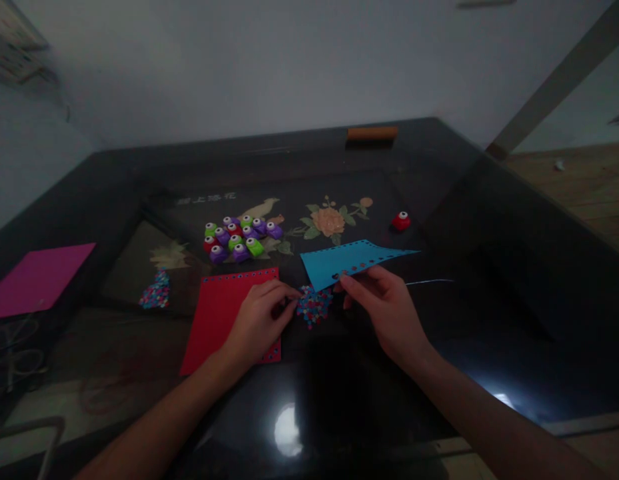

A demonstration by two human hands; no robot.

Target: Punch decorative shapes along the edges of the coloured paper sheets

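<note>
My right hand (386, 307) pinches the near edge of a sheet of blue paper (334, 263), tilted up off the table. Punched holes run along its far and near edges. Beneath the blue paper's near corner lies a pile of small colourful paper bits (313, 308). My left hand (264, 317) is closed, thumb and fingertips together at the left side of this pile; what they hold, if anything, is too small to make out. Under that hand rests a sheet of red paper (214, 313) with holes along its top and bottom edges.
Several eye-topped craft punches (239, 243) in purple, green and red cluster behind the red paper. One red punch (401, 221) stands apart at right. A second heap of bits (156, 290) and pink paper (39, 280) lie left. A brown roll (372, 134) sits at the table's back edge.
</note>
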